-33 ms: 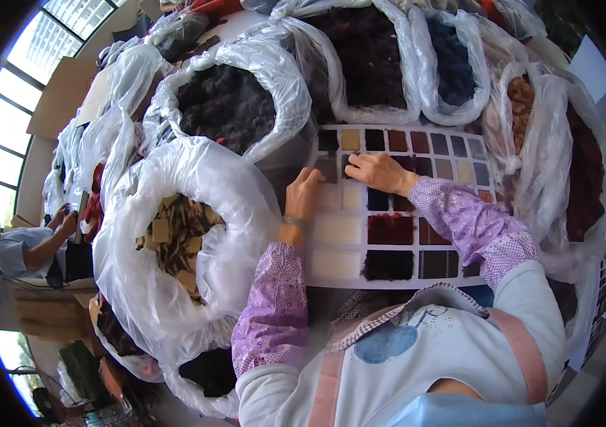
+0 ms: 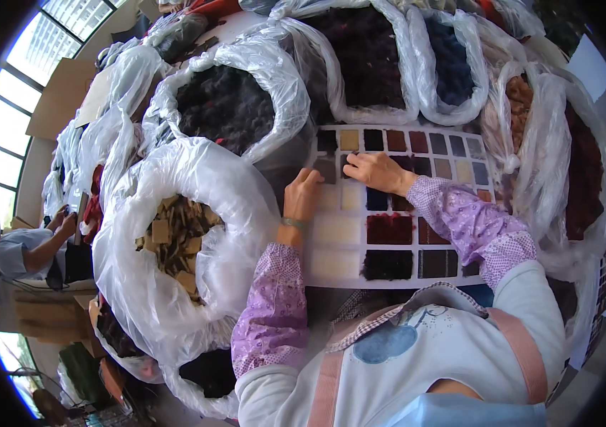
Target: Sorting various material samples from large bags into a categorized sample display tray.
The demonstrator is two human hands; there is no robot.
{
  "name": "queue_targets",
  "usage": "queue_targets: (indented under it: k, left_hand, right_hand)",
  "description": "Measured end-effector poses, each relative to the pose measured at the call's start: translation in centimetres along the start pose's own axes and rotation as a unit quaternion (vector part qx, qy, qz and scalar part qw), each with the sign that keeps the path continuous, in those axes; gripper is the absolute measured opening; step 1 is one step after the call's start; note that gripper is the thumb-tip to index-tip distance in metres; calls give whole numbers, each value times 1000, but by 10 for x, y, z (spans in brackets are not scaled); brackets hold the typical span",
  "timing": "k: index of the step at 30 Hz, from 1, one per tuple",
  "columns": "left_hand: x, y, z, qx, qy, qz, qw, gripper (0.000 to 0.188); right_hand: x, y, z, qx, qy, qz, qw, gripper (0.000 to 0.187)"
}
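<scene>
The sample board (image 2: 415, 247) lies within easy reach, among plastic bags (image 2: 121, 235); the half-curled left hand (image 2: 303, 191) seems to steady its left edge, while the right hand (image 2: 374, 172) bends, nearly closed, over small squares (image 2: 349, 139) (whether either grips anything, I cannot tell)

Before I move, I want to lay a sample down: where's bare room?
The pale squares, lower left on the board, look uncovered, bordered by the left hand, red swatch and black swatch. Crowded: around the right hand, and beyond the board among plastic bags.
</scene>
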State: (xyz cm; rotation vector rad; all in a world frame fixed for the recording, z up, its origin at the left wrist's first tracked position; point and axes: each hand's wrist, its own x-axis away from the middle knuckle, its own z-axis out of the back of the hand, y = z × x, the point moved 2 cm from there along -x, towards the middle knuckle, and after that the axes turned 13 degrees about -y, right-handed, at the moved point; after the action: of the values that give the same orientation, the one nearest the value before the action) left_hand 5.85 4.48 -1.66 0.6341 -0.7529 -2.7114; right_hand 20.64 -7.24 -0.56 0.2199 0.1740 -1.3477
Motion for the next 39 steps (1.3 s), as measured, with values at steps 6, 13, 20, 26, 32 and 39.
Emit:
queue_targets:
  k: [6,13,20,26,32,39]
  left_hand:
    - [-1,-11,-7,-24,-11,-28,999,9]
    - [-10,-16,-1,-25,-87,-51,995,8]
    - [-26,-5,-18,-96,-35,6,995,8]
    - [-47,13,-12,-236,-183,29,954,11]
    - [-69,33,-10,-329,-300,161,881,15]
    - [-195,133,-24,-184,-54,-128,973,18]
  right_hand:
    - [3,6,8,-176,-44,-62,982,22]
    - [-1,8,-7,-181,-35,-125,975,27]
    - [0,10,-8,-171,-108,-171,964,26]
    - [-10,10,-5,-176,-142,-188,956,29]
    - [70,63,71,-212,-37,-288,933,18]
    - [280,220,132,55,166,-541,822,15]
